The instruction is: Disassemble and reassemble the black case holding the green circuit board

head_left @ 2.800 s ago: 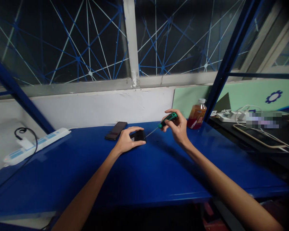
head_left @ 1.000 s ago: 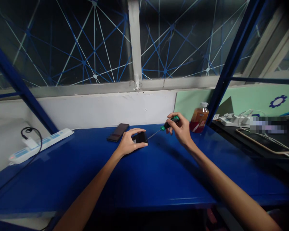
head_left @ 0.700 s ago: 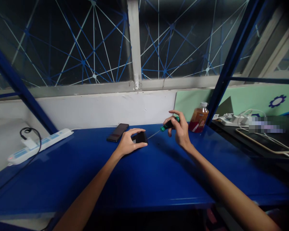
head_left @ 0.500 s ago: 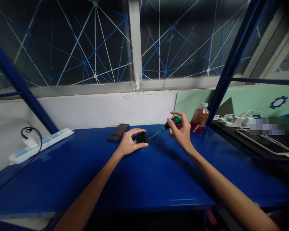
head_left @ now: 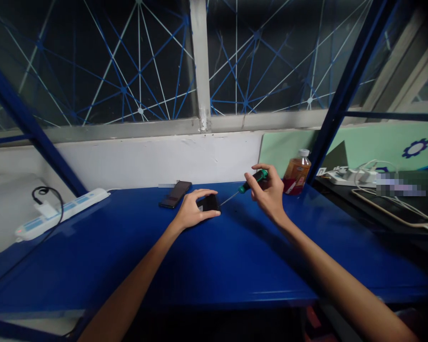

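My left hand (head_left: 194, 210) grips a small black box-like object (head_left: 210, 204) on the blue table, thumb along its near side and fingers along its far side. A lighter patch shows on the object near my palm; its exact kind I cannot make out. In my right hand (head_left: 269, 192) is a screwdriver (head_left: 251, 181) with a green and black handle. Its thin metal shaft slants down to the left, and the tip meets or nearly meets the object's right edge. Just behind my left hand lies a dark smartphone (head_left: 176, 194), flat on the table.
A white power strip (head_left: 74, 209) with a black cable lies at the left. At the back right stands a bottle of amber drink (head_left: 297, 172). Further right, a phone with a pale edge (head_left: 392, 209) and white cables rest on a black surface. Blue posts (head_left: 337, 118) rise at both sides.
The view has shifted very slightly. Both hands keep their hold, and the screwdriver's tip stays at the black object's right edge.
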A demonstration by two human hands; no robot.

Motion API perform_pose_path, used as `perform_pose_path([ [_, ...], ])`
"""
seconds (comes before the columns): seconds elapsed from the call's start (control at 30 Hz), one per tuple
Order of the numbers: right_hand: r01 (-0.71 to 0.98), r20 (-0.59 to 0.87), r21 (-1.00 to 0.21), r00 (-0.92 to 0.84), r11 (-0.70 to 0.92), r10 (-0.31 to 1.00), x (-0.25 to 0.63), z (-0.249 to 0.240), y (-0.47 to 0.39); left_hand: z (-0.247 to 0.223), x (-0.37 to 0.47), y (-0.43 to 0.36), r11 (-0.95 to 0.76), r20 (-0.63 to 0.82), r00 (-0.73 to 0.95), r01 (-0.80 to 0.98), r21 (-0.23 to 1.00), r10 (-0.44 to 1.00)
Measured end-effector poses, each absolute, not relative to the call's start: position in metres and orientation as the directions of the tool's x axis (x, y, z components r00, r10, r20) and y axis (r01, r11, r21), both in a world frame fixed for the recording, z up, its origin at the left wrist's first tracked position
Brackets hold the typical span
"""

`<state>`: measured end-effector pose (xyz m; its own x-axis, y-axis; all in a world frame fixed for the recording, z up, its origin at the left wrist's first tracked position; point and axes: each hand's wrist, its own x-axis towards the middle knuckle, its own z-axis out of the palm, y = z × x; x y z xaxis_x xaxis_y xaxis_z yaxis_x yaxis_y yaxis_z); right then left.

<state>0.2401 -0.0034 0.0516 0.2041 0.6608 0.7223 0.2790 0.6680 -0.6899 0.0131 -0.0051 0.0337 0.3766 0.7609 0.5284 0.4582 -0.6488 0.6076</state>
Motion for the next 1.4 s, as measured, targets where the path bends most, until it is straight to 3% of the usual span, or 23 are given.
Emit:
perform_pose_path([
  [0.1,0.34,0.746,-0.66,0.195,0.67,0.637,0.2405,0.0513,-0.0045,0.0327,0.0128,-0.0044,-0.647,0.525,0.379,0.462,0.607,0.762],
  [0.3,0.105,0.703,-0.711,0.094,0.695,0.705,0.243,0.0469,0.0023,0.0326,0.0116,-0.0037,-0.638,0.519,0.371,0.477,0.605,0.77],
  [0.47,0.254,0.71,-0.701,0.152,0.667,0.688,0.2433,0.0479,-0.0006,0.0338,0.0115,-0.0042,-0.639,0.519,0.372,0.479,0.602,0.769],
  [0.67,0.105,0.702,-0.712,0.083,0.694,0.707,0.2445,0.0479,0.001,0.0339,0.0105,-0.0043,-0.635,0.522,0.364,0.482,0.603,0.771],
  [0.9,0.262,0.682,-0.724,0.135,0.638,0.719,0.2437,0.052,-0.005,0.0343,0.0114,-0.0046,-0.647,0.536,0.363,0.478,0.595,0.762],
  [1.1,0.085,0.706,-0.707,0.031,0.702,0.707,0.2479,0.0511,-0.001,0.0356,0.0116,-0.0051,-0.642,0.529,0.364,0.474,0.603,0.766],
  [1.4,0.374,0.752,-0.652,0.207,0.66,0.626,0.2449,0.0547,-0.0067,0.036,0.012,-0.0057,-0.638,0.53,0.357,0.478,0.604,0.769],
])
